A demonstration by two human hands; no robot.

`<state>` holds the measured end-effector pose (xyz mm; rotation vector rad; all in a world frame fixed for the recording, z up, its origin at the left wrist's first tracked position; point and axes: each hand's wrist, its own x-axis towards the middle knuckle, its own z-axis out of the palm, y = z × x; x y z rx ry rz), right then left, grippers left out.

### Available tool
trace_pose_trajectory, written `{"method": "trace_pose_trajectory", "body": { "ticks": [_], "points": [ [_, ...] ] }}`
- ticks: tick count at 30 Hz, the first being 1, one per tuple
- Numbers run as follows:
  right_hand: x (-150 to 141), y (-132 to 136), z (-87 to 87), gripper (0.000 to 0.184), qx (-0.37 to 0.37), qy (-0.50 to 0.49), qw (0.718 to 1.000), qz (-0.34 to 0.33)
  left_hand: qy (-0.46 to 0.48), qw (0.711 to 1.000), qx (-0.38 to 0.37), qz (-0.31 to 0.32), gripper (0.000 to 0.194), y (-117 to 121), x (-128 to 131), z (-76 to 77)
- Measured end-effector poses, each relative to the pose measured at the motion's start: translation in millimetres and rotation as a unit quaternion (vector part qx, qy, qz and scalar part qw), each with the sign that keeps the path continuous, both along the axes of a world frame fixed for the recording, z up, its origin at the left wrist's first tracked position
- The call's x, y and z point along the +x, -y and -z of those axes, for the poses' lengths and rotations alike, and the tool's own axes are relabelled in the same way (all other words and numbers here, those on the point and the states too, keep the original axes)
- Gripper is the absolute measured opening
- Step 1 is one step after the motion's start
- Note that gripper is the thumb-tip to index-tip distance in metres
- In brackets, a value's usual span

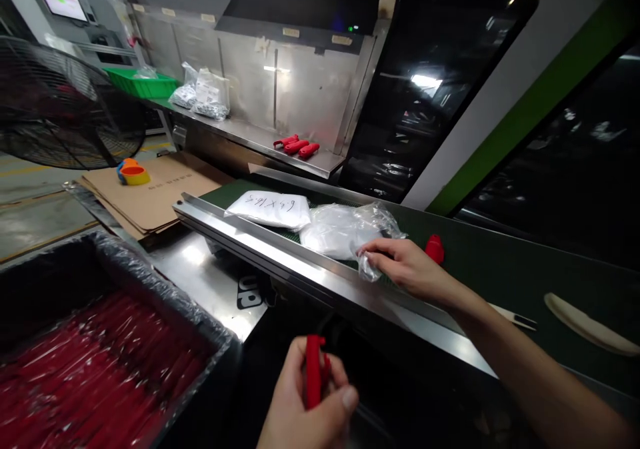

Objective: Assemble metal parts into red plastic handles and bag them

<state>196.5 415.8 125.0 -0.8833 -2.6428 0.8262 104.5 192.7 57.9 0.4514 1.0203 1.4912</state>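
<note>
My left hand (313, 399), low in the middle of the view, has its fingers wrapped round a narrow red plastic part (313, 372) with small tabs at its upper end. Over the near rail of the green conveyor belt, my right hand (400, 266) pinches the crumpled edge of a clear plastic bag (369, 269). That bag lies against a pile of clear bags (335, 229). Left of the pile is a white bag packet (270, 209) with handwritten figures on it. Another red part (435, 249) rests on the belt just behind my right wrist.
A plastic-lined bin (220, 349) at lower left holds many bagged red parts. Cardboard sheets (165, 186) carry a tape roll (134, 172). Several red parts (299, 146) sit on the metal shelf. A pale curved piece (590, 322) lies on the belt; a fan (60, 109) stands left.
</note>
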Motion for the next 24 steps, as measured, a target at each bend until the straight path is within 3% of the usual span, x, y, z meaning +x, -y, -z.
{"method": "trace_pose_trajectory", "body": {
  "ticks": [4, 8, 11, 14, 18, 20, 24],
  "points": [
    [17, 79, 0.8, 0.024, -0.114, -0.043, 0.992, -0.027, -0.039, 0.996, -0.016, -0.073, 0.041, -8, 1, -21.2],
    [35, 124, 26.3, 0.019, -0.229, -0.077, 0.97, 0.025, -0.063, 0.995, -0.056, -0.06, 0.032, 2, 5, -13.1],
    [47, 138, 44.2, 0.017, -0.197, -0.078, 0.974, 0.079, -0.069, 0.993, -0.083, -0.043, 0.028, 18, 5, -3.2],
    [51, 152, 48.8, 0.021, -0.197, -0.058, 0.975, 0.089, -0.085, 0.99, -0.105, -0.034, 0.025, 28, 5, 1.4],
    [51, 167, 48.5, 0.021, -0.361, -0.068, 0.929, 0.044, -0.069, 0.992, -0.105, 0.015, 0.027, 32, 8, 5.1],
    [53, 169, 52.2, 0.02, -0.408, -0.07, 0.909, 0.037, -0.055, 0.992, -0.104, 0.046, 0.03, 33, 9, 9.8],
    [61, 168, 65.4, 0.016, -0.321, -0.024, 0.946, 0.047, -0.158, 0.979, -0.104, 0.079, 0.027, 37, 8, 25.4]
  ]
}}
